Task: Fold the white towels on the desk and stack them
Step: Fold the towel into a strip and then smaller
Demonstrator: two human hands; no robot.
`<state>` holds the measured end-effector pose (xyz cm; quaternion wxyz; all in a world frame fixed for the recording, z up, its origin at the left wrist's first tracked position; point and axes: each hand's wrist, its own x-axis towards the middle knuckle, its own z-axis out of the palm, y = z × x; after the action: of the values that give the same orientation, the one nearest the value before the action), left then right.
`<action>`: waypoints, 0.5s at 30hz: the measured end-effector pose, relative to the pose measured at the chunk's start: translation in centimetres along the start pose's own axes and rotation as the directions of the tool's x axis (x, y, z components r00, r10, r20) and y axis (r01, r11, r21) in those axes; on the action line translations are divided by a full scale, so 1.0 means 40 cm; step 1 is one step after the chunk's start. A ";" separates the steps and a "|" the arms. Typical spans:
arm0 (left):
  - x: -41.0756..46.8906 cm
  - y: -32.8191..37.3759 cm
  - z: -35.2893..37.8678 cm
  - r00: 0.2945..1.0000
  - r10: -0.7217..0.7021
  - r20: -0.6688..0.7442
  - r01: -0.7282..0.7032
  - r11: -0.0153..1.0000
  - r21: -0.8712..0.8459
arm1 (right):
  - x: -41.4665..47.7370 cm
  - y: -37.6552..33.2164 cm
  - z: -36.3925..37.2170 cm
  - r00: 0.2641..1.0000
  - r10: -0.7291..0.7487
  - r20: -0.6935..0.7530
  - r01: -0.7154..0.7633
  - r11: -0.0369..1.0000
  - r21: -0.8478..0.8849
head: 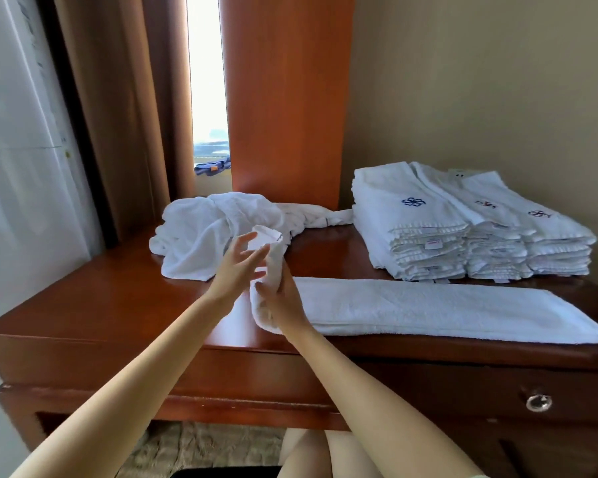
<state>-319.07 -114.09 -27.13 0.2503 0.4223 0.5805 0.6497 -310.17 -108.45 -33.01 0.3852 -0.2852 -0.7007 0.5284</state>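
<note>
A long white towel (428, 308), folded into a narrow strip, lies across the front of the wooden desk (101, 305). Its left end is lifted off the desk and stands up between my hands. My right hand (283, 298) grips this raised end from the right, thumb in front and fingers behind the cloth. My left hand (239, 267) is just left of it, fingers straight and spread, touching the upper corner. A crumpled pile of unfolded white towels (201, 229) lies behind my hands. A stack of folded white towels (428, 219) with embroidered marks sits at the back right.
A tall wooden panel (287, 98) stands behind the desk, with brown curtains (118, 98) to its left. The desk front has a drawer with a round knob (538, 401). A beige wall runs behind the stack. Bare desk top shows at the left.
</note>
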 end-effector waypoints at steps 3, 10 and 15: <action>-0.029 -0.023 0.046 0.981 0.192 0.036 -0.195 0.961 0.198 | 0.006 0.008 -0.034 0.975 0.193 -0.112 -0.138 0.915 0.379; -0.106 -0.131 0.065 0.978 0.204 0.033 -0.202 0.913 0.354 | 0.017 0.005 -0.043 0.958 0.261 -0.121 -0.159 0.830 0.534; -0.105 -0.130 0.074 0.954 0.279 0.108 -0.292 0.796 0.530 | 0.040 -0.033 -0.093 0.937 0.316 -0.147 -0.195 0.825 0.531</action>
<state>-315.26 -114.84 -33.35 0.0275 0.5659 0.6662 0.4849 -307.92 -105.59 -30.84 0.4496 -0.3241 -0.4426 0.7049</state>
